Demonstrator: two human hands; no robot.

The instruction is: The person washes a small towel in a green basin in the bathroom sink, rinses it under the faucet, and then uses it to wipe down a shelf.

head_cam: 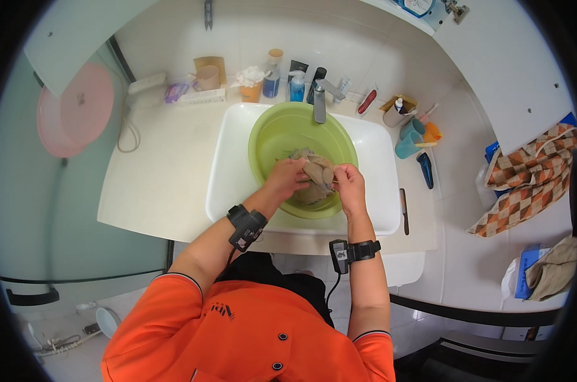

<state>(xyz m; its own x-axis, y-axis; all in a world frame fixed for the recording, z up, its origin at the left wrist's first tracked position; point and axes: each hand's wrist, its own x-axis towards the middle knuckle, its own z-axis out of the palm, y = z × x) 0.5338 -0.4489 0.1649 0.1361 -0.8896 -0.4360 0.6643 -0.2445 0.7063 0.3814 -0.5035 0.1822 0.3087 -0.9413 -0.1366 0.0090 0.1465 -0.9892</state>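
Note:
A green plastic basin [298,114] stands in the white washbasin [377,191], with the chrome faucet [320,107] over its back rim. Inside the green basin is a crumpled beige cloth [317,172], its lower part against the basin's bottom. My left hand [287,179] holds the cloth from the left, fingers partly spread over it. At the cloth's right edge, my right hand [349,186] pinches the fabric between thumb and fingertips. The fabric between both hands is bunched, and its full shape cannot be told.
Pump bottles [296,87] and an orange cup with tissue [250,91] line the back. To the right lie blue-green cups [408,145], an electric shaver [426,170] and a dark-handled knife or file [404,211]. Open cabinet doors [503,81] overhang both sides.

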